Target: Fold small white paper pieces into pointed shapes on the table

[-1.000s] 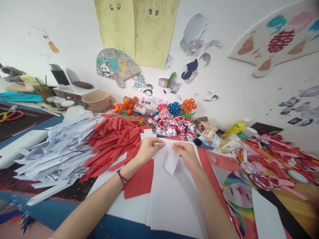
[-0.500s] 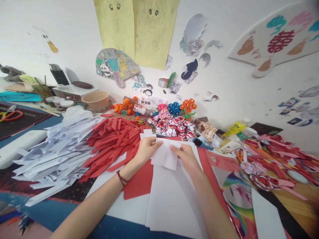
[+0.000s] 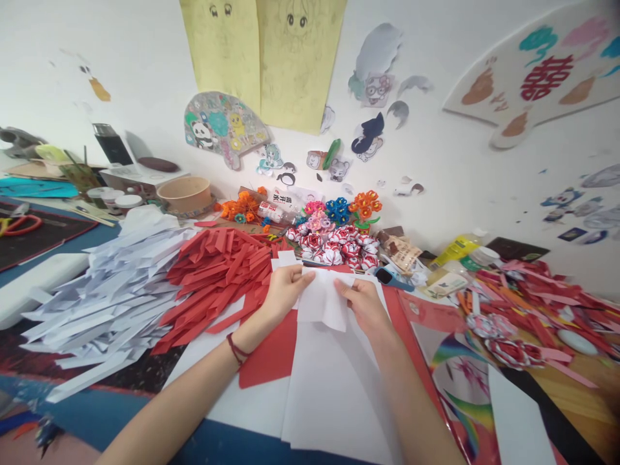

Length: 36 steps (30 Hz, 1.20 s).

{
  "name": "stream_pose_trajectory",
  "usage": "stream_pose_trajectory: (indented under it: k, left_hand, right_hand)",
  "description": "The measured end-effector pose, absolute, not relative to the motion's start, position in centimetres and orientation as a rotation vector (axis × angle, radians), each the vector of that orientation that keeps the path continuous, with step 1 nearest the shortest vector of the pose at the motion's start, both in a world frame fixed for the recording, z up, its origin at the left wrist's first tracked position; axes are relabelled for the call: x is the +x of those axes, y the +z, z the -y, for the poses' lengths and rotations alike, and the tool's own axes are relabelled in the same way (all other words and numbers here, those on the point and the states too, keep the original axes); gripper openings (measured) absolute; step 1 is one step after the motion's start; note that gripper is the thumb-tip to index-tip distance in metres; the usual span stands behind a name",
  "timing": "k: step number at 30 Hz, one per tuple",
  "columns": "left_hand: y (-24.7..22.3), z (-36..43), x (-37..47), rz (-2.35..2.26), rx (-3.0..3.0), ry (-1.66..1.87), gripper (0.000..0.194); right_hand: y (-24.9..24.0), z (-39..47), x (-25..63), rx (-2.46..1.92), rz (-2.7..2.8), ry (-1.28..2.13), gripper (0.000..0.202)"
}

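A small piece of white paper is held up between my two hands, creased and bent near its right side. My left hand pinches its upper left edge between thumb and fingers. On the other side, my right hand grips the right edge the same way, thumb on the near face. Below lies a stack of larger white sheets, with red paper showing from under it at the left. Fingertips behind the held piece are hidden.
Folded white strips and folded red strips are heaped at the left. Red and white paper flowers line the wall side. A round tub and scissors lie farther left; ribbon scraps cover the right.
My right hand has shifted slightly to the right, and the white paper between the hands now bends more sharply on that side. My left hand keeps its pinch almost in place.
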<state>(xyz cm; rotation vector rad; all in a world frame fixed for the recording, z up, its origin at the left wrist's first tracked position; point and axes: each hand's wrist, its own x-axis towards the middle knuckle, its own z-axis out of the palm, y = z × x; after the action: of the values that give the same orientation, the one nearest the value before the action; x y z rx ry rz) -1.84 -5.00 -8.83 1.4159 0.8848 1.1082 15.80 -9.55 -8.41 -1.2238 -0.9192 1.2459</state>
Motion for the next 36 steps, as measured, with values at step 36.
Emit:
stream_pose_trajectory:
  k: [36]
  left_hand:
    - [-8.0,5.5,-2.0,-0.913,1.354,1.132,0.047]
  right_hand:
    - [-7.2,9.8,16.6,-1.278,0.919,1.134,0.041]
